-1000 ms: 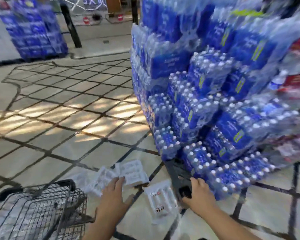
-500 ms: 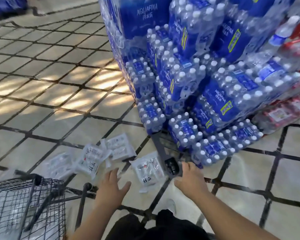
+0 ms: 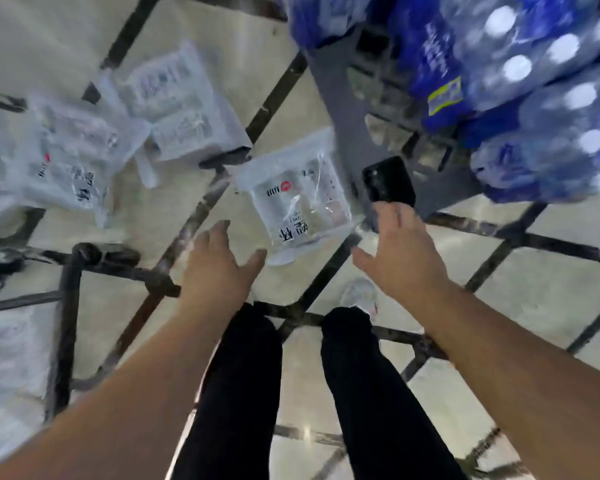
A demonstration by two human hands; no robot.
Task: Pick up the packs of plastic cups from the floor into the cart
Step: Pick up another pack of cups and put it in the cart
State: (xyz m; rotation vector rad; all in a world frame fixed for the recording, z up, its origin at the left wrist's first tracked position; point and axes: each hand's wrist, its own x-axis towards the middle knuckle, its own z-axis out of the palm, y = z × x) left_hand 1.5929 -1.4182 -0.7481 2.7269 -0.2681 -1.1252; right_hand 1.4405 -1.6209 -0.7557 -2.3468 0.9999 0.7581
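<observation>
Left hand [image 3: 219,261], right hand [image 3: 399,251] dropped nearer; pack [image 3: 298,199] lies lengthwise away.

You are reaching down with both hands spread, left hand [image 3: 219,261] and right hand [image 3: 400,256] flanking the nearest pack of plastic cups [image 3: 298,202], neither one gripping it. That pack is lying flat on the tiled floor [image 3: 520,299] just beside the grey pallet [image 3: 343,98], which is carrying blue water-bottle packs [image 3: 534,81], and a glossy black object [image 3: 388,183] is sitting at the pallet's corner above your right fingertips. Two more cup packs [image 3: 184,102] [image 3: 73,157] are lying overlapped further left, with the cart's black frame [image 3: 65,323] showing at lower left; motion blur is softening everything.
</observation>
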